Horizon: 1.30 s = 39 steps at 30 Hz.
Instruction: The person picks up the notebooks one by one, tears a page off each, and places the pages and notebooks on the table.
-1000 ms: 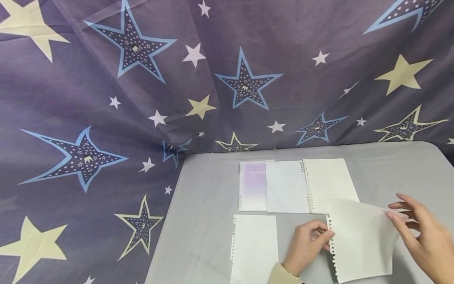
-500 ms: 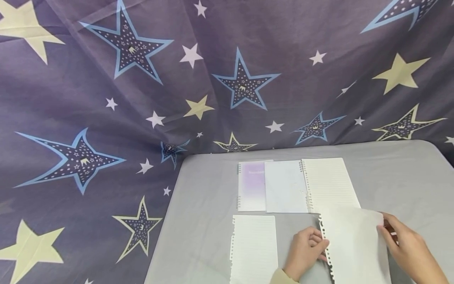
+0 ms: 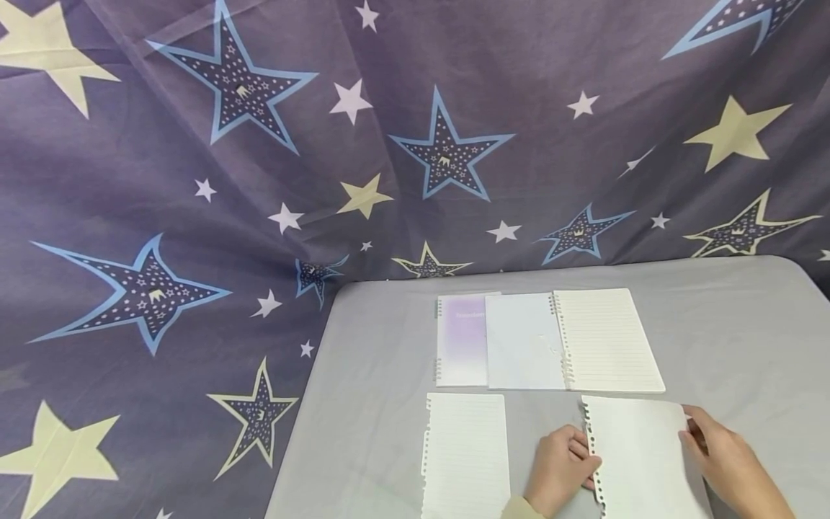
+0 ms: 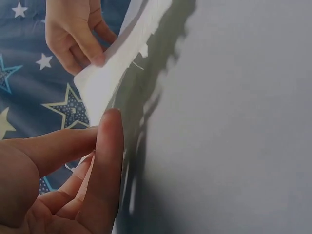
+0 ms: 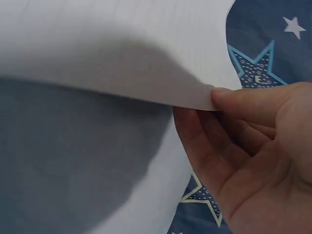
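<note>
A loose sheet of notebook paper [image 3: 638, 458], with punched holes down its left side, is held up at the front right. My left hand [image 3: 560, 465] pinches that holed edge between thumb and fingers. At the sheet's far right corner, my right hand [image 3: 729, 458] grips the paper, its thumb on one face and fingers on the other, as the right wrist view shows. In that view the sheet [image 5: 107, 44] is raised over a shadowed surface. Left of my hands lies another torn-out lined sheet [image 3: 465, 450] with ragged holes.
Behind the sheets lies an open spiral notebook with a lined page [image 3: 609, 342] on the right and a plain white side [image 3: 525, 342] on the left. A purple-and-white notebook cover [image 3: 462, 339] shows beside it. A star-patterned curtain [image 3: 363, 130] borders the grey table [image 3: 363, 360].
The right hand has closed on the sheet's far right corner. Both hands have drawn the sheet toward me and slightly left, uncovering the notebook's lower lined page.
</note>
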### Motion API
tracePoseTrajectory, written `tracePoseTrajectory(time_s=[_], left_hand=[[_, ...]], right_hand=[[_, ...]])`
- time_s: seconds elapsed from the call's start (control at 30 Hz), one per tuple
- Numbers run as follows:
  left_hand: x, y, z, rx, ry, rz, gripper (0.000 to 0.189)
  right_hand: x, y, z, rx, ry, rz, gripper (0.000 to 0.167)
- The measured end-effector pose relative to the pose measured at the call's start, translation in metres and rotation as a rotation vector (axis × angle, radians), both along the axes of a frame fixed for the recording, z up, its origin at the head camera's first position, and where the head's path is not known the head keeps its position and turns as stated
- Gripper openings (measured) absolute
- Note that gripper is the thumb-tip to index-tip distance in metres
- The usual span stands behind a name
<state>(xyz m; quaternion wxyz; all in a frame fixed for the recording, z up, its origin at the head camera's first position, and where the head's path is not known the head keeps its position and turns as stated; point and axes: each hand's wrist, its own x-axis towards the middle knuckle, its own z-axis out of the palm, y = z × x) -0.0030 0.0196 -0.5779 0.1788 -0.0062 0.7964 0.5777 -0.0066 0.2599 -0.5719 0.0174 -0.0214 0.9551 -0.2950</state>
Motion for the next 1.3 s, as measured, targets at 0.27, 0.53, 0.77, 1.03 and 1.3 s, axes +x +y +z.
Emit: tracePoseTrajectory(time_s=[0.27, 0.53, 0.77, 1.03, 1.3], left_hand=[[-0.001, 0.001, -0.002, -0.042, -0.024, 0.013, 0.021], [-0.001, 0.003, -0.002, -0.029, -0.064, 0.023, 0.025], [-0.001, 0.004, 0.0, -0.083, -0.053, 0.05, 0.025], [-0.008, -0.004, 0.002, -0.122, -0.004, 0.091, 0.022], [-0.03, -0.022, 0.009, -0.149, 0.079, 0.134, 0.019]], right_hand=[[-0.001, -0.002, -0.007, 0.002, 0.014, -0.008, 0.037], [-0.002, -0.003, -0.009, -0.005, -0.032, -0.02, 0.042], [0.003, -0.007, -0.013, 0.024, 0.097, -0.048, 0.054], [-0.001, -0.013, -0.007, 0.048, 0.198, -0.143, 0.062], [-0.017, -0.03, 0.0, -0.038, 0.396, -0.005, 0.053]])
